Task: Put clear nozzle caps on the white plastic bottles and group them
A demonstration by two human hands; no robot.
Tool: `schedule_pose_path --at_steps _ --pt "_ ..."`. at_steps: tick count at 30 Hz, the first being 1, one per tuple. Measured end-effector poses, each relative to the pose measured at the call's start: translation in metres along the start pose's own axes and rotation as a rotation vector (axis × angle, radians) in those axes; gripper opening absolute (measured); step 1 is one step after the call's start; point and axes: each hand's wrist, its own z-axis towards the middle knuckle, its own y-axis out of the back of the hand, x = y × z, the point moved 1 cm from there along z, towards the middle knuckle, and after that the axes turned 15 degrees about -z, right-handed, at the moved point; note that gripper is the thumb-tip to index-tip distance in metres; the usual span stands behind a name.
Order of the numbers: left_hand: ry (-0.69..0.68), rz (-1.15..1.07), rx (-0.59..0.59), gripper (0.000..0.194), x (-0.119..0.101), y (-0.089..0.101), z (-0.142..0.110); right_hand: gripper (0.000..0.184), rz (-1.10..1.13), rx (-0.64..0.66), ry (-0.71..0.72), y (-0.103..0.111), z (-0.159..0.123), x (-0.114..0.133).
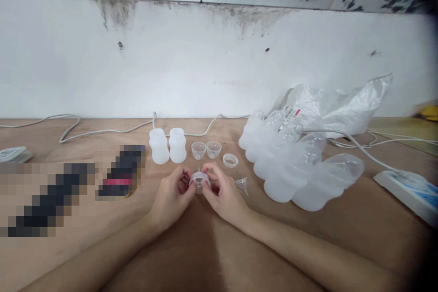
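My left hand (175, 194) and my right hand (221, 191) both grip a clear screw ring (199, 178) between thumbs and fingers, just above the table. A thin pointed clear tip sticks up behind the ring, and ridged clear plastic shows below it. Close to the right hand lies a clear funnel-shaped piece (242, 185) with a narrow tip. Beyond the hands are a loose clear ring (230, 160) and two clear cups, a left cup (198, 151) and a right cup (214, 150). Two frosted white bottles (159, 147) stand to their left.
Several frosted bottles with clear domed caps (310, 182) lie in a slanting row at right. Behind them sits a crumpled plastic bag (328, 105). A power strip (407, 191) is far right, with white cable (106, 131) along the wall. Blurred dark objects (123, 169) lie left.
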Motion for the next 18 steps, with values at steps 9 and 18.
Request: schedule_pose_path --at_steps 9,18 --pt "-0.038 0.252 0.015 0.009 -0.0039 0.0008 -0.0095 0.013 -0.047 0.026 0.007 0.002 -0.0057 0.0013" --pt "-0.029 0.285 0.037 0.01 -0.0074 0.0011 -0.0069 0.012 -0.095 0.032 -0.004 0.0021 -0.005 0.0018"
